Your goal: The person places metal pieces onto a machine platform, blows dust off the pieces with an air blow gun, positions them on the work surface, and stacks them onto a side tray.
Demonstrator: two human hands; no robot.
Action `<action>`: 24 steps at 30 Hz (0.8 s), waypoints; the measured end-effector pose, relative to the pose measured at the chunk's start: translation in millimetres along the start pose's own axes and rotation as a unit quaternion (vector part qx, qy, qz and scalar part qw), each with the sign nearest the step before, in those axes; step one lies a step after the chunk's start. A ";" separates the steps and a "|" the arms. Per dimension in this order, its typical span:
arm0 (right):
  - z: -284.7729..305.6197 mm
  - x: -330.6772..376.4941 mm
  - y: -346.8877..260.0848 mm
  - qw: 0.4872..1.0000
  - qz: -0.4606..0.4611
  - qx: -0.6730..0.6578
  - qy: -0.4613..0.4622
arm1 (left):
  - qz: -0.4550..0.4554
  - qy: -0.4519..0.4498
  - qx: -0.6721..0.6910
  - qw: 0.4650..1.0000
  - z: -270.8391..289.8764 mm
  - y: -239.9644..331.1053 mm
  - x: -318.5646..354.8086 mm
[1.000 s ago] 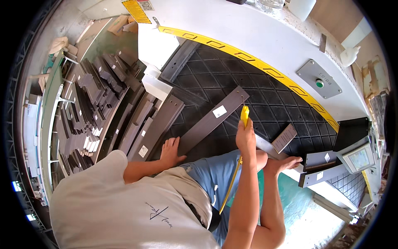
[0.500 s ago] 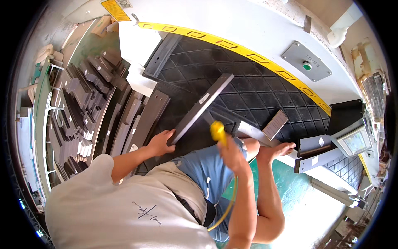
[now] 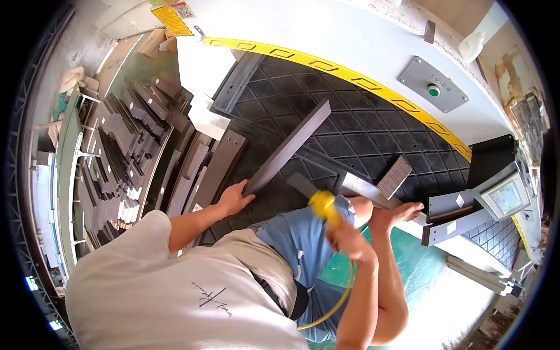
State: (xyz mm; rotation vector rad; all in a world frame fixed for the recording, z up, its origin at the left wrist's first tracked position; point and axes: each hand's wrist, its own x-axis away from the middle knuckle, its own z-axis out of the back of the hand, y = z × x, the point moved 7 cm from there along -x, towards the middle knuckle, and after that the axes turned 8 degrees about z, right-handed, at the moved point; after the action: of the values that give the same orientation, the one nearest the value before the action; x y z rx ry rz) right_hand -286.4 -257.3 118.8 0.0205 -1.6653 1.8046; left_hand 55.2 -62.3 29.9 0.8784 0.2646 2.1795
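Note:
My left hand (image 3: 235, 198) is closed on the near end of a long grey-brown board (image 3: 291, 144). The board slants up and away to the right over a black quilted mat (image 3: 361, 125). In my right hand (image 3: 350, 238) is a yellow hand tool (image 3: 322, 205), with a yellow hose (image 3: 344, 300) running down beside my right arm. Motion blurs the tool, so its exact kind is unclear. A flat grey shape (image 3: 301, 184) shows just beyond its head, apart from the board.
A labelled small panel (image 3: 395, 177) and two short dark boards (image 3: 449, 218) lie to the right, beside a tilted screen (image 3: 505, 196). Stacked boards (image 3: 131, 140) fill a rack at left. A white machine housing with a yellow strip (image 3: 350, 77) curves across the far side.
The board has rolled in my left hand: its labelled face and pale edge are replaced by a plain grey-brown face. My right hand has drawn the yellow tool back toward me and rightward.

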 end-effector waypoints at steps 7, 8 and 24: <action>7.9 24.8 0.4 0.933 -0.038 -0.295 0.201 | -0.043 0.025 0.087 0.995 -4.2 6.5 -6.4; 22.4 22.2 -0.2 0.905 -0.023 -0.315 0.284 | -0.056 0.055 0.088 0.993 -8.4 0.6 -3.0; -51.2 42.2 -44.2 0.984 -0.111 0.093 -0.100 | -0.232 0.097 0.088 0.964 -39.6 72.9 -16.1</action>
State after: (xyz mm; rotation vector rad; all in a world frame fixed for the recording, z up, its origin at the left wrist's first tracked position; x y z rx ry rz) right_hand -276.6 -194.4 166.8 0.4642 -1.5513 1.8261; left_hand -5.4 -120.9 24.1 0.6174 0.6973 1.8163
